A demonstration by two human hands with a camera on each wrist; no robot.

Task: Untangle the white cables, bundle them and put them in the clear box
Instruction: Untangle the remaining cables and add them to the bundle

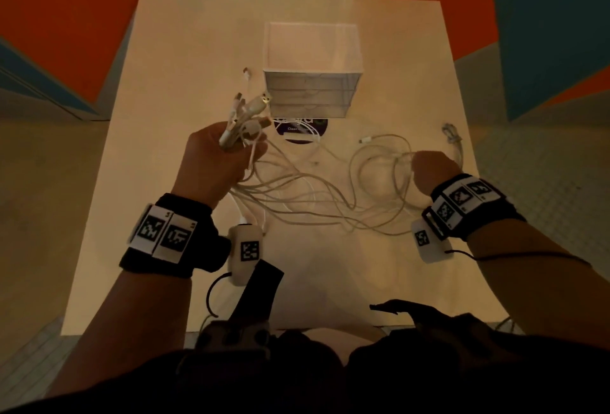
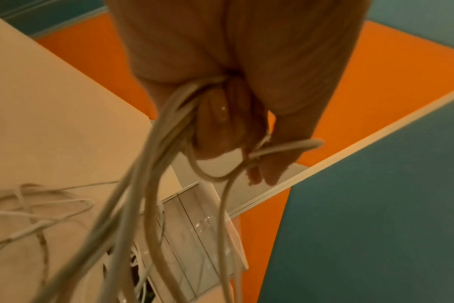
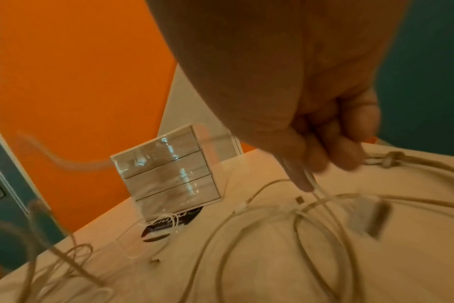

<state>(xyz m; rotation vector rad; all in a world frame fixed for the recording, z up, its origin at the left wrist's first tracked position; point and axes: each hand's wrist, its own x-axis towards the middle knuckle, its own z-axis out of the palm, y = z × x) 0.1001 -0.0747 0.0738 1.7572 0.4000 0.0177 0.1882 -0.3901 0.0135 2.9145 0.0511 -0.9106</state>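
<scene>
The job is only partly done. The left hand point(image 1: 218, 156) grips a bunch of plug ends, fingers curled tight round them. The cables point(image 1: 297, 202) trail loose and tangled over the table point(image 1: 165, 83) to the right hand point(image 1: 429, 168), which pinches one strand. The far box point(image 1: 312, 67) looks empty. The right fingertips are blurry.

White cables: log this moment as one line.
left hand: grips gathered plug ends of white cables | right hand: pinches a loop | clear plastic box: holds no cables | light square table: tangle remains
</scene>
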